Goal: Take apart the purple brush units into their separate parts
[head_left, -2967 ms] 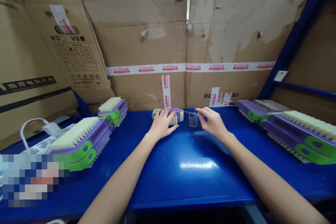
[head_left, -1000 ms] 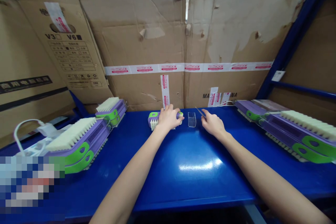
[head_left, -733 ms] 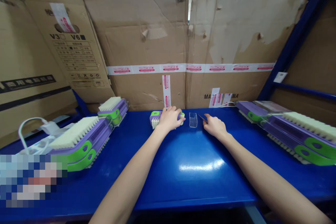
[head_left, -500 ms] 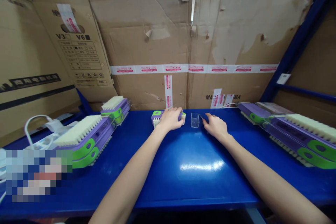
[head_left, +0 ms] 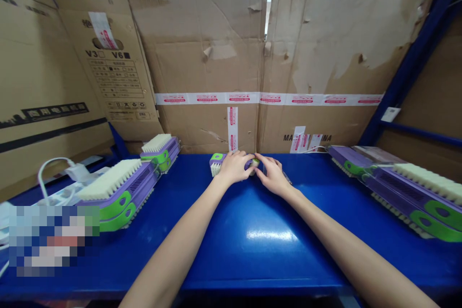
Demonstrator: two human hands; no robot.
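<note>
A purple and green scrubbing brush lies bristles down on the blue shelf top, near its back edge. My left hand is wrapped over the brush from above and hides its middle. My right hand has come to the brush's right end, thumb and fingertips closed about it. Behind the right hand, only a small edge of a clear plastic piece shows; the rest is hidden.
Stacked purple and green brushes stand at the left and right. A white charger with a cable sits at far left. Cardboard sheets wall the back, and blue posts frame the right side.
My right hand has moved left from beside the clear plastic piece to the brush's right end, now covering most of that piece. My left hand stays on the brush. The view has tilted slightly up.
</note>
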